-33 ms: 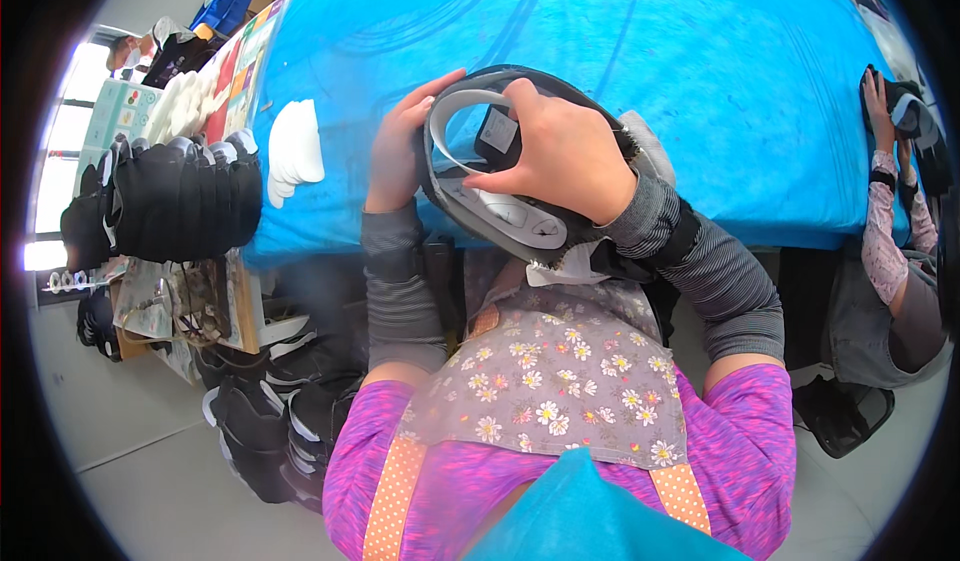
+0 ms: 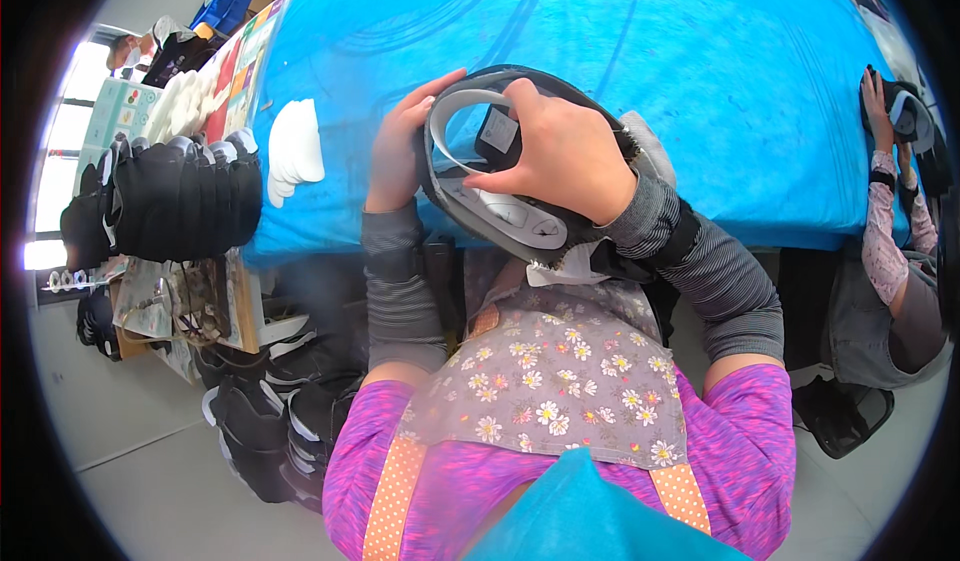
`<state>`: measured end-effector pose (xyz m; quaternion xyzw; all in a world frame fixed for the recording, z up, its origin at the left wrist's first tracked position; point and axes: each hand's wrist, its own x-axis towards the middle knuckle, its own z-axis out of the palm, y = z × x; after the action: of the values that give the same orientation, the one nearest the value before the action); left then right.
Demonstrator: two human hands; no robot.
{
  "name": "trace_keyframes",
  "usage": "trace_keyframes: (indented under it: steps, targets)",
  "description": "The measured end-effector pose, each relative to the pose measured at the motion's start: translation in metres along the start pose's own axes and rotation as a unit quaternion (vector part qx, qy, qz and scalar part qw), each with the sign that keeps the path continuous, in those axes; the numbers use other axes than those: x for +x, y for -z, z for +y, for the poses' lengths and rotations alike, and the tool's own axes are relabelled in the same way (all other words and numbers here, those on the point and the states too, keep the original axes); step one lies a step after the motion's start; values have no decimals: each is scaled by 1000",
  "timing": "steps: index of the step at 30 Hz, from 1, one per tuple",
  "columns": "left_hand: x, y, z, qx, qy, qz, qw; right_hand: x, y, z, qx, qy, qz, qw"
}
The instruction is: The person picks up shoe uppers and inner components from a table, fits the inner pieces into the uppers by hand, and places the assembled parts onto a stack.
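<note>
A black and grey shoe upper [image 2: 590,111] is held up at the near edge of the blue-covered table, its opening facing me. My left hand [image 2: 405,146] wraps round its left side, thumb and fingers gripping the outer wall. Inside the opening a light grey, U-shaped curved strip [image 2: 447,126] is pinched between the thumb and index finger of my right hand [image 2: 570,151]. A black tag with a pale label [image 2: 497,133] shows inside the strip's curve. Below it lies a grey printed lining [image 2: 510,216]. My right hand's other fingers are mostly hidden.
White insole-shaped pieces [image 2: 296,151] lie fanned on the blue table cover [image 2: 470,21]. A row of black shoe uppers [image 2: 185,201] stands at the left, with more black uppers [image 2: 265,421] below. At the far right, a co-worker's hands [image 2: 880,111] hold a dark upper; a black stool [image 2: 845,416] stands nearby.
</note>
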<state>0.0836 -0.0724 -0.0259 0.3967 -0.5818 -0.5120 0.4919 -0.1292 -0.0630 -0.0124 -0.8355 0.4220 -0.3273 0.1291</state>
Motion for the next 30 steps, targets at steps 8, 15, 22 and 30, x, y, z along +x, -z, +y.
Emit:
trace_keyframes:
  steps: [8,15,22,30]
  targets:
    - [-2,-8,1,-59,30,42,997,0,-7,0,-5,18,17,1000]
    - [-3,3,-7,111,-65,47,991,1,-10,-5,4,0,-10,1000]
    - [-13,0,41,260,15,33,965,2,-13,-4,13,31,23,999]
    - [-8,-23,62,499,-13,38,866,4,-15,-4,24,32,3,999]
